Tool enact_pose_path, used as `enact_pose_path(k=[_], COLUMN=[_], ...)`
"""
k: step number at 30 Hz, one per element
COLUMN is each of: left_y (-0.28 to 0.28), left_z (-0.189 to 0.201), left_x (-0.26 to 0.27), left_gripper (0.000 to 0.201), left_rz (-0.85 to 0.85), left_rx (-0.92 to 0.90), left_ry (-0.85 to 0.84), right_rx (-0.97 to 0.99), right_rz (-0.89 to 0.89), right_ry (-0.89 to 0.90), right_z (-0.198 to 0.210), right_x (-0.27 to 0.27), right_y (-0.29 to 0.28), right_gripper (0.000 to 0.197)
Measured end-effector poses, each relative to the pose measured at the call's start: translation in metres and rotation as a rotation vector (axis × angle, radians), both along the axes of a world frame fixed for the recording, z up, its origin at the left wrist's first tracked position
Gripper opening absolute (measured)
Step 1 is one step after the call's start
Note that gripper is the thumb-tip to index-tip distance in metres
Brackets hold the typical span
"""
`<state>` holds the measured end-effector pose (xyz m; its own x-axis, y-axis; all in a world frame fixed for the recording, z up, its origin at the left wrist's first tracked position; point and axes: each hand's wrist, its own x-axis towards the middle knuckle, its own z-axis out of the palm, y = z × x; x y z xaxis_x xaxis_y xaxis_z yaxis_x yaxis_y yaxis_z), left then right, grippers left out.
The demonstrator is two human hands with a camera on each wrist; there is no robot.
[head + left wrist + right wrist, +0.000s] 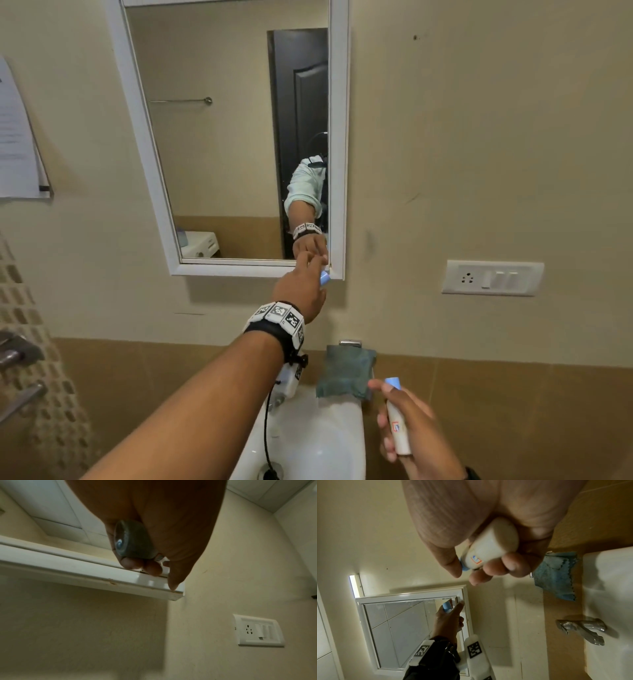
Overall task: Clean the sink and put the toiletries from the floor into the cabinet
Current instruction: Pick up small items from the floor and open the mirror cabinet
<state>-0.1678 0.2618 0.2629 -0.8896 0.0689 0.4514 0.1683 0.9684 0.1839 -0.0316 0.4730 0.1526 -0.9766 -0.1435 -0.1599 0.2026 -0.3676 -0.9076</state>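
1. Paper notice sheet (15, 137), one, fixed to the beige wall at far left.
2. White-framed mirror cabinet (150, 144), one, door seemingly closed.
3. Left hand (301, 291) raised to the cabinet's lower right corner; outer fingers curled round a small blue-capped bottle (324, 277), forefinger tip (173, 586) resting on the white frame edge.
4. White ceramic sink (308, 438), one, below; chrome tap (580, 630), one; blue-green folded cloth (346, 371), one, draped at the sink's rear rim.
5. Right hand (407, 428) just right of the sink, fingers wrapped round a cream cylindrical bottle with light-blue cap (399, 419), held upright.
6. White switch-and-socket plate (493, 277), one, on the wall at right.
7. Bottles counted: two, one per hand, neither yet inside the cabinet.
8. Likely risk: prising the door with a single fingertip while loaded, weakening the grip and dropping the small bottle into the sink; swinging door striking that bottle.
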Motion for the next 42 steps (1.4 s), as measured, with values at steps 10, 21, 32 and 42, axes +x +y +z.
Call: enact_pose_path(k=[10,21,32,42], left_y=[-0.027,-0.169,-0.305,-0.364], left_z=[-0.028,-0.056,-0.046,-0.053], left_x=[0.091,0.245,0.258,0.239], left_gripper=[0.044,0.041,0.028,0.021], left_rz=[-0.162,0.089,0.330,0.163], left_rx=[0.318,0.707,1.055,1.001], left_ry=[0.277,0.533,0.511,0.454], right_rx=[-0.017,0.000,-0.068,-0.361], right_rz=[0.061,0.307,0.459,0.462], right_ry=[0.092,0.284,0.298,0.121], right_z=[0.014,0.035,0.064,0.064], right_x=[-0.015,-0.026,-0.008,-0.016], right_y=[-0.017,-0.140,-0.282,-0.345], right_gripper=[0.023,0.026,0.030,0.049])
